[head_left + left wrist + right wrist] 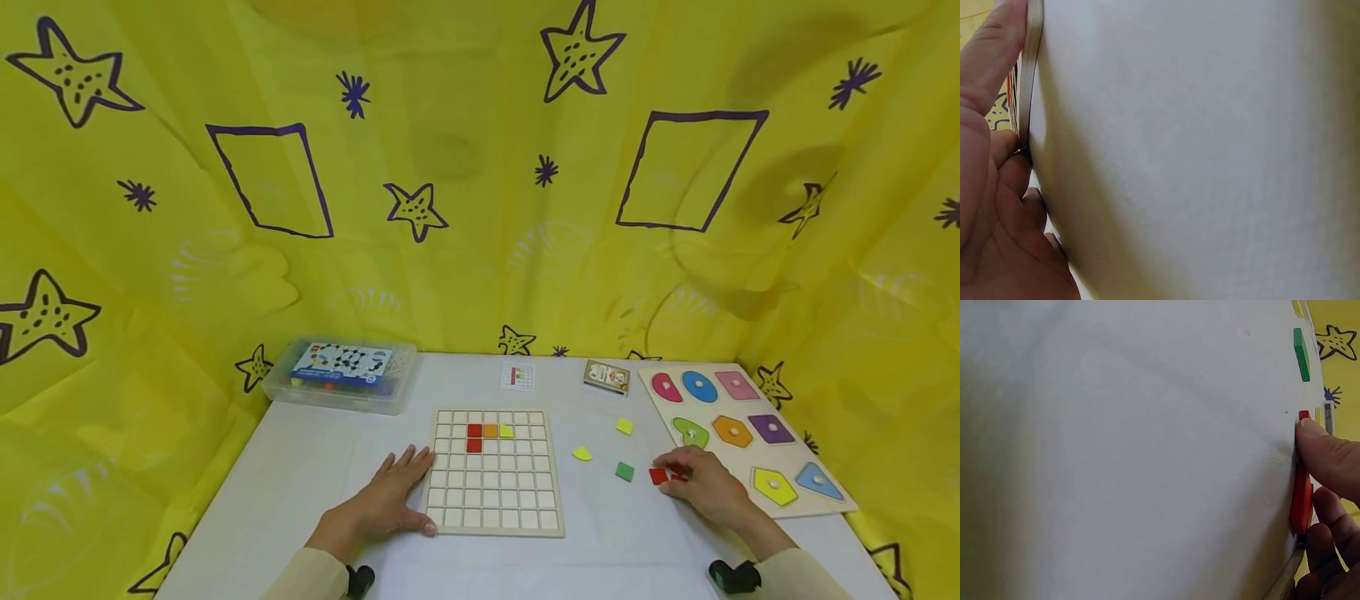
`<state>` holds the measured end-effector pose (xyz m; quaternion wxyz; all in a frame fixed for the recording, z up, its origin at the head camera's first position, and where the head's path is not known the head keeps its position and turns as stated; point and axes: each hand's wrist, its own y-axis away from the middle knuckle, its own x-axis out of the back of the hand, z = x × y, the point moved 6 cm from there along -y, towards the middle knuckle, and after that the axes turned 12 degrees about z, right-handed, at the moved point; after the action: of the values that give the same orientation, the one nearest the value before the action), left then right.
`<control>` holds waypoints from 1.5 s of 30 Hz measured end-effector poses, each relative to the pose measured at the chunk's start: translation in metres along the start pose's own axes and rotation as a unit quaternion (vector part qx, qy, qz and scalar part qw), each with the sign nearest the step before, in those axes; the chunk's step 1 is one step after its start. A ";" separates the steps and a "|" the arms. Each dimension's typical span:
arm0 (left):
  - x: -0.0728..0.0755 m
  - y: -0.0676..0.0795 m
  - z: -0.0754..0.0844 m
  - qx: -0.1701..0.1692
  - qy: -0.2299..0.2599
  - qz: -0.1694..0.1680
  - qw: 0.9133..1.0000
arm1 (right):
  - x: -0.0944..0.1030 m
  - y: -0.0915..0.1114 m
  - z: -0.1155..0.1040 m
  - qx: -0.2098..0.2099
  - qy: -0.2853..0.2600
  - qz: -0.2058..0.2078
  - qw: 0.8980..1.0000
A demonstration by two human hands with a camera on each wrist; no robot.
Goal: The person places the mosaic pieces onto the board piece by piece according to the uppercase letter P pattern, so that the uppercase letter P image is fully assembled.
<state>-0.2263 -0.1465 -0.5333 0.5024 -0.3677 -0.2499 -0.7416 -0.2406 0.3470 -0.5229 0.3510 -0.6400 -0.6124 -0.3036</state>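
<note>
Flat on the white table lies a wooden grid board (493,501) with red, orange and yellow square tiles in several cells. Against its left edge rests my left hand (392,493), fingers spread and thumb at the near left corner. The left wrist view shows the thumb (991,53) along the board's edge (1033,69). At the right, my right hand (705,483) pinches a red square tile (657,476) between thumb and forefinger, low at the tabletop. Another red piece (678,477) shows beneath its fingers, partly hidden. A green square tile (625,472) lies just left of that hand.
Two loose yellow pieces, a quarter-round (582,453) and a square (625,426), lie between the grid and a shape puzzle board (738,437). Farther back are a printed pattern card (517,377), a small box (607,377) and a clear plastic case (386,404).
</note>
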 end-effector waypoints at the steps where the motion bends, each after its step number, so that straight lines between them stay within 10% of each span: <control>1: 0.000 0.000 0.000 -0.001 -0.001 0.001 1.000 | 0.000 -0.001 0.000 0.000 0.004 0.000 1.000; 29: 0.000 0.001 0.000 0.005 0.000 0.001 1.000 | -0.004 -0.010 0.000 -0.004 0.011 0.003 1.000; 45: 0.000 0.002 0.000 0.010 0.008 0.003 1.000 | -0.009 -0.018 -0.026 -0.034 -0.105 0.063 0.992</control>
<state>-0.2244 -0.1470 -0.5329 0.5103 -0.3572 -0.2525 -0.7404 -0.2579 0.3209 -0.5140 0.2812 -0.7168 -0.5941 -0.2326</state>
